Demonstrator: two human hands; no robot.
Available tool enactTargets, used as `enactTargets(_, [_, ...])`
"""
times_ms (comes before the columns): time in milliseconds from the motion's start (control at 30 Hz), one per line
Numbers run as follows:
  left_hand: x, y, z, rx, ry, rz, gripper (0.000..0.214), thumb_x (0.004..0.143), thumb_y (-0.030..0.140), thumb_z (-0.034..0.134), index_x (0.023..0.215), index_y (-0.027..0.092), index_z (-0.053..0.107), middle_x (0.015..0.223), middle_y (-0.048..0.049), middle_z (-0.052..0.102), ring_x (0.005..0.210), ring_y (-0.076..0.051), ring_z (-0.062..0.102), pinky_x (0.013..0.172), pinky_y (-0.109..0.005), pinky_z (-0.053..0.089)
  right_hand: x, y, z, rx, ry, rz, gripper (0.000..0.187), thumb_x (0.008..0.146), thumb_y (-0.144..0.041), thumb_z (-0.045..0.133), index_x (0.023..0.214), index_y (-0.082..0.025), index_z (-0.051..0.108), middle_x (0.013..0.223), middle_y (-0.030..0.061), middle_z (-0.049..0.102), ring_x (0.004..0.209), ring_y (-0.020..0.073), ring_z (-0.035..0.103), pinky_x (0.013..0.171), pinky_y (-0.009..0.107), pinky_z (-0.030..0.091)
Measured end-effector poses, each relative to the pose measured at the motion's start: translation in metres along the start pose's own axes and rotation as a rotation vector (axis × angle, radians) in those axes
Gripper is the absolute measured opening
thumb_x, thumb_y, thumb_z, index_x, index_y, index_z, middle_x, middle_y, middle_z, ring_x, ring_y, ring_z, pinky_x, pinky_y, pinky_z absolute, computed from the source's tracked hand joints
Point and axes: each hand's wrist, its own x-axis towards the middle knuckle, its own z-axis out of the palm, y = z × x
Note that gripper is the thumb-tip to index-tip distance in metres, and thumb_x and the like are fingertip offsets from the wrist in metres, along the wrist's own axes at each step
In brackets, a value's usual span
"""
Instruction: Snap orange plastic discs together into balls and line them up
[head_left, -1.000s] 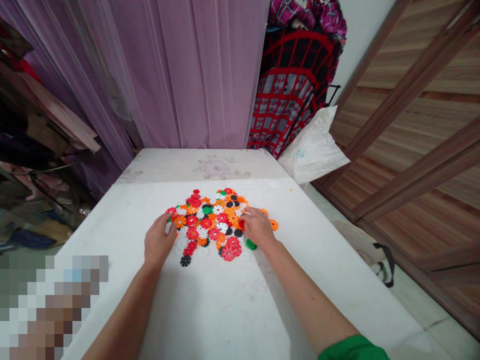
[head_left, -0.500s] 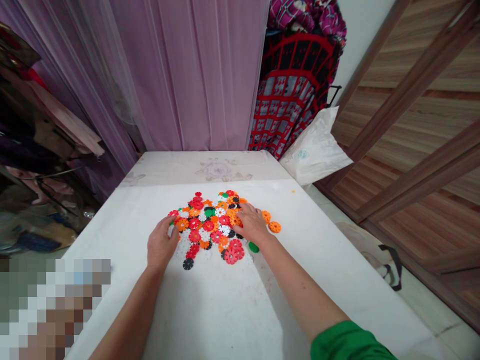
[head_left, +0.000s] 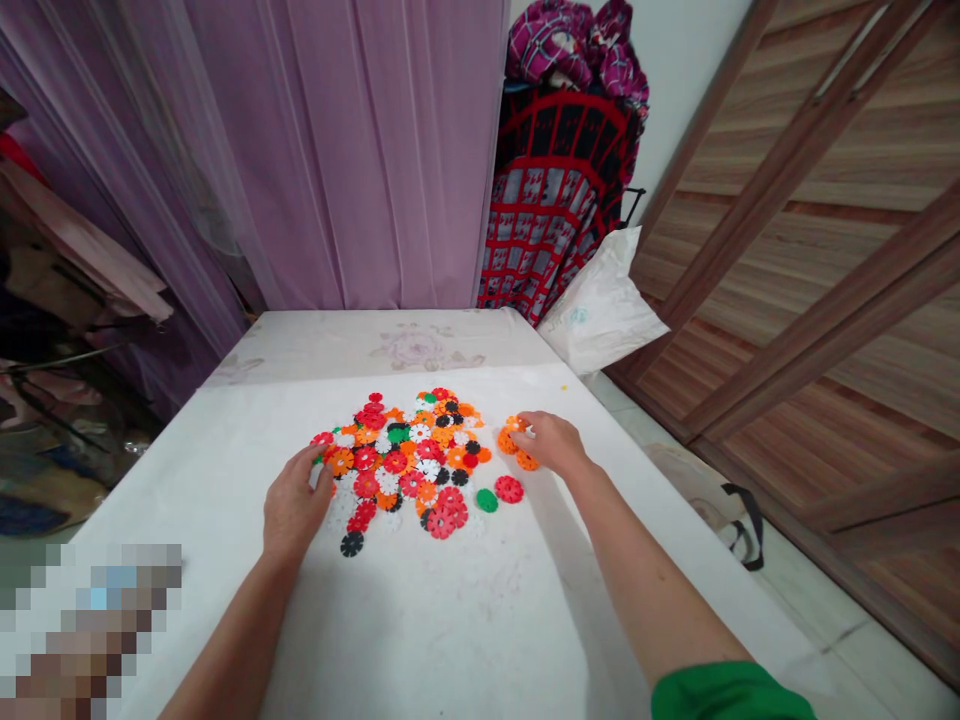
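Discs of toothed plastic in red, orange, white, black and green form a flat pile [head_left: 409,455] in the middle of the white table [head_left: 450,620]. The left hand [head_left: 296,505] rests on the pile's left edge, fingers curled close together with their tips on the discs; a grip cannot be made out. The right hand [head_left: 551,442] lies just right of the pile, fingertips bunched on a few orange discs [head_left: 517,450] set apart from it; whether they pinch one is unclear. A red disc [head_left: 508,489] and a green disc [head_left: 486,500] lie nearer. The far white bag [head_left: 600,310] bears a faint bluish mark, unreadable.
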Motion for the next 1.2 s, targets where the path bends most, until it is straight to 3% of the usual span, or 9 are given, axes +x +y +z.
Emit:
enactTargets(400, [0.001,0.005,-0.004,0.043,-0.045,-0.025,0.036,0.089,0.036,0.044,0.115,0.021,0.064,0.126,-0.0086,0.065,0.113,-0.024,0.062,0.101,-0.040,0.048,-0.003,-0.009,0.004,-0.103,-0.060,-0.089,0.030,0.090,-0.040,0.050,0.106,-0.023,0.069,0.109,0.0097,0.070,0.102,0.0240,0.064,0.079,0.032,0.045])
enactTargets(733, [0.000,-0.001,0.000,0.015,-0.014,-0.002,0.034,0.088,0.034,0.047,0.115,0.023,0.064,0.125,-0.0077,0.066,0.112,-0.024,0.062,0.102,-0.039,0.047,0.006,-0.007,0.014,-0.039,-0.059,-0.158,0.058,0.082,-0.041,0.060,0.137,-0.024,0.053,0.131,0.0098,0.061,0.118,0.0270,0.057,0.092,0.036,0.044])
enactTargets(933, [0.000,0.000,0.000,0.008,-0.002,-0.008,0.033,0.087,0.034,0.048,0.115,0.023,0.064,0.124,-0.0069,0.066,0.113,-0.023,0.062,0.102,-0.039,0.047,0.009,-0.011,0.014,-0.085,-0.124,-0.191,0.051,0.080,-0.033,0.059,0.131,-0.030,0.057,0.120,0.0071,0.067,0.110,0.0257,0.062,0.088,0.036,0.045])
enactTargets(1200, [0.000,-0.001,0.000,0.046,-0.035,-0.020,0.036,0.089,0.036,0.046,0.118,0.021,0.062,0.128,-0.0093,0.064,0.115,-0.025,0.061,0.102,-0.040,0.046,0.010,-0.011,0.013,-0.123,-0.124,-0.202,0.042,0.082,-0.032,0.058,0.123,-0.026,0.061,0.118,0.0088,0.067,0.108,0.0255,0.063,0.086,0.035,0.045])
